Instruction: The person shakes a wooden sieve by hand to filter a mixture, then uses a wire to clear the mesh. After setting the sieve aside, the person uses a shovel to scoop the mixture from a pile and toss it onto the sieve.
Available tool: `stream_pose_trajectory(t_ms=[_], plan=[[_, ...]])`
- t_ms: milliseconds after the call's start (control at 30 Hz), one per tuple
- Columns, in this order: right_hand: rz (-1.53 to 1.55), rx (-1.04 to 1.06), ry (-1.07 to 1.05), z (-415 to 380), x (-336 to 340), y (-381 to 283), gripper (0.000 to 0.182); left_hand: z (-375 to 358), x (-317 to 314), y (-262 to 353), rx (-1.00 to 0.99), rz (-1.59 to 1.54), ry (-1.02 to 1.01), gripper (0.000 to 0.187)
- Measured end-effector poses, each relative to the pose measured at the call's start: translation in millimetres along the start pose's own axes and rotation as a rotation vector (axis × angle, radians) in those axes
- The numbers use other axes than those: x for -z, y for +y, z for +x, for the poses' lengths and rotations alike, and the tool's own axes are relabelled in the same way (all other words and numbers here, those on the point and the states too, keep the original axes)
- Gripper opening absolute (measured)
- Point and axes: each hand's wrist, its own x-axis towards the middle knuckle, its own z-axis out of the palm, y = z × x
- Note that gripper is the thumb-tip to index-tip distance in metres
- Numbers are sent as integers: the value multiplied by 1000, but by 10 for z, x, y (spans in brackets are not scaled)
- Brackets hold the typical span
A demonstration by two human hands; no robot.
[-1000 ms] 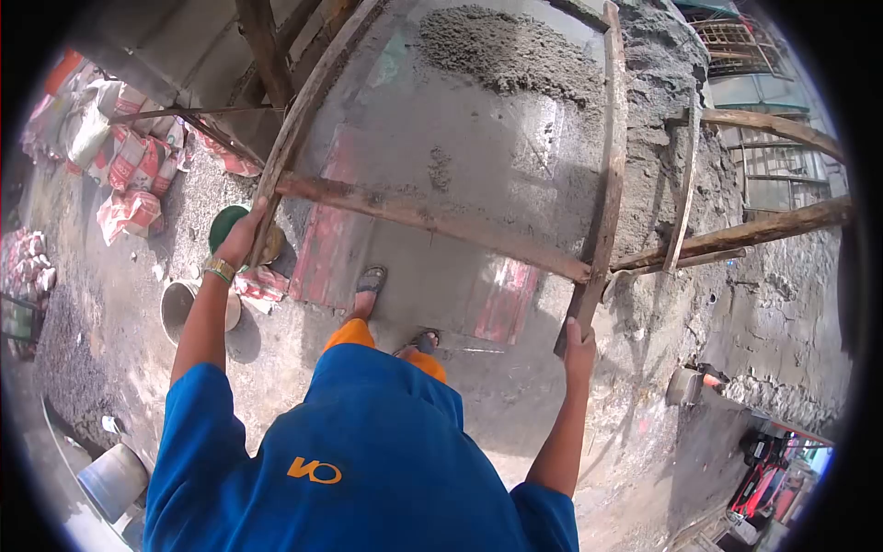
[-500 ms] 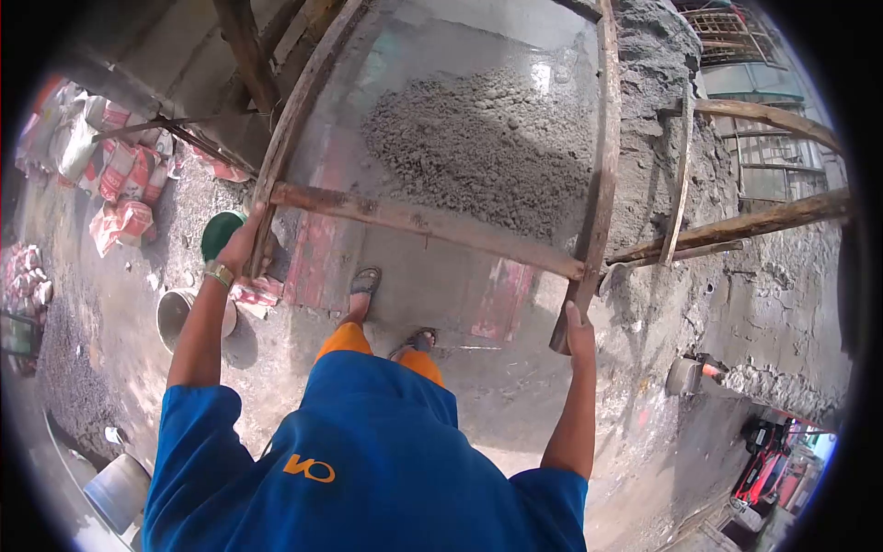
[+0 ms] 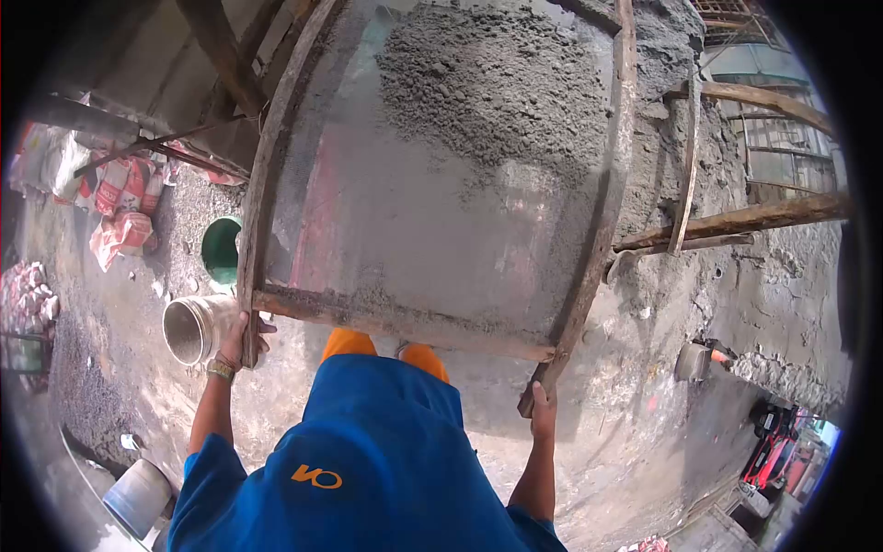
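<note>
A large wooden-framed sieve with fine see-through mesh stretches away in front of me. Coarse grey sand is heaped on its far half, while the near half carries only a thin scatter. My left hand is closed round the left handle end, beside the near crossbar. On the other side, my right hand grips the right handle end, its fingers partly hidden by the wood. The near crossbar is just in front of my orange shorts and hides my feet.
A green bucket and a whitish bucket stand close to the left handle. Red-and-white sacks lie farther left. Wooden poles jut out at right, near a shovel-like tool. A blue-grey drum is at lower left.
Both hands have pulled the sieve toward my body, and its near crossbar now covers my feet. The sand heap sits farther toward the far end of the mesh.
</note>
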Motion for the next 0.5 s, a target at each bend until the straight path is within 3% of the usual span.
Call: stream_pose_trajectory(t_ms=[67,100,167,200,267,300,333,400,433,500], plan=[[55,-138,37,-230,186,469,31,-293,215,-651,30,-23,-16,73],[-27,3,136,-355,103,458,33,-420,133,-696,21,-18,11,73],[4,-89,-25,-336,189,485,51,-390,109,-613,14,-7,18,71],[-64,-62,44,-215,219,493,46,-377,88,-596,10,1,14,70],[-135,0,130,382,11,93,44,85,-152,-22,57,11,50,66],[-304,-94,166,685,-114,-395,63,274,-459,492,40,42,125,64],[-364,-80,162,860,-283,-1039,70,584,-480,850,89,62,130,62],[-443,55,180,1192,-365,-2037,81,562,-1046,1968,-36,74,180,62],[-531,173,165,1274,-338,-2505,82,660,-994,2369,-49,170,129,61],[-650,180,163,1191,-375,-3391,84,561,-1118,3166,-59,181,63,60]])
